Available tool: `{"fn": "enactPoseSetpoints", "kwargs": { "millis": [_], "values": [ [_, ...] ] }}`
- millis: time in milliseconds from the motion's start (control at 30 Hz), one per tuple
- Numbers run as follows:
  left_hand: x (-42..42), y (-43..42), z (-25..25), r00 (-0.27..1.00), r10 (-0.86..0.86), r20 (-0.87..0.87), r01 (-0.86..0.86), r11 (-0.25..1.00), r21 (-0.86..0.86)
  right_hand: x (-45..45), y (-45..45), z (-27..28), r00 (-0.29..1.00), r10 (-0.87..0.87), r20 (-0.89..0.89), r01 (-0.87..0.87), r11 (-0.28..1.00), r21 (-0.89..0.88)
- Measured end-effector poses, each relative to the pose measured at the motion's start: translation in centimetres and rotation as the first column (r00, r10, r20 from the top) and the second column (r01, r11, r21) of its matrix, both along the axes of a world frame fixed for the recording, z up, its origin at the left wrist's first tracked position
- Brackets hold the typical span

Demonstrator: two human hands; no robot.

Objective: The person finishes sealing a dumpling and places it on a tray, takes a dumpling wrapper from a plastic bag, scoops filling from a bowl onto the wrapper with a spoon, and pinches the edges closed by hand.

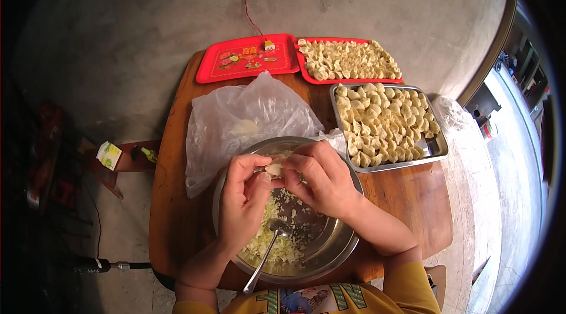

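Above a large steel bowl (346, 237), my left hand (244, 187) and my right hand (318, 175) meet at a small pale dumpling (274, 169). The fingertips of both hands pinch its dough from either side. Chopped pale green filling (283, 249) lies in the bowl, with a metal spoon (264, 261) resting in it, its handle over the near rim. Just beyond the bowl is a crumpled clear plastic bag (227, 119), a pale round shape showing through it.
A steel tray (439, 150) at the right holds many dumplings. Behind it stands a red tray (321, 81) full of dumplings, beside another red tray (206, 69) with a plug (269, 45) on it. A wooden bench (132, 160) with a small box (109, 155) is at left.
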State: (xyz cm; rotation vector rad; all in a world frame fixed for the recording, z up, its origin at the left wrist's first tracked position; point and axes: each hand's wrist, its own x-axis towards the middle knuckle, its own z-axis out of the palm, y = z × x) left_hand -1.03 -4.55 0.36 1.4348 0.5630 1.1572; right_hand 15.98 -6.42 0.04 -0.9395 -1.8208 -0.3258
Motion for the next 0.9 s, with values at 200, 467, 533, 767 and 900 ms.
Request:
{"fn": "enactPoseSetpoints", "kwargs": {
  "millis": [200,467,533,767,900],
  "values": [
    [-0.06,-0.03,0.16,0.999,-0.025,-0.024,0.025,0.999,0.022,-0.01,-0.03,0.03,1.0,0.003,-0.03,-0.004,1.0,-0.02],
    [0.0,0.04,-0.29,0.999,0.029,-0.046,-0.025,0.996,0.083,-0.17,-0.27,0.05,1.0,-0.01,-0.006,0.01,1.0,-0.028],
    [0.07,-0.08,-0.08,0.996,0.057,-0.069,-0.048,0.991,0.122,-0.25,-0.34,0.09,1.0,-0.017,0.01,0.017,0.999,-0.028],
    [0.38,-0.65,0.32,0.983,0.155,-0.094,-0.138,0.976,0.167,-0.33,-0.28,0.06,1.0,-0.018,0.003,0.018,1.0,-0.012],
    [0.12,-0.16,-0.17,0.984,0.138,-0.115,-0.116,0.977,0.181,-0.45,-0.33,0.03,0.998,0.013,-0.067,-0.018,0.997,-0.074]
  ]
}}
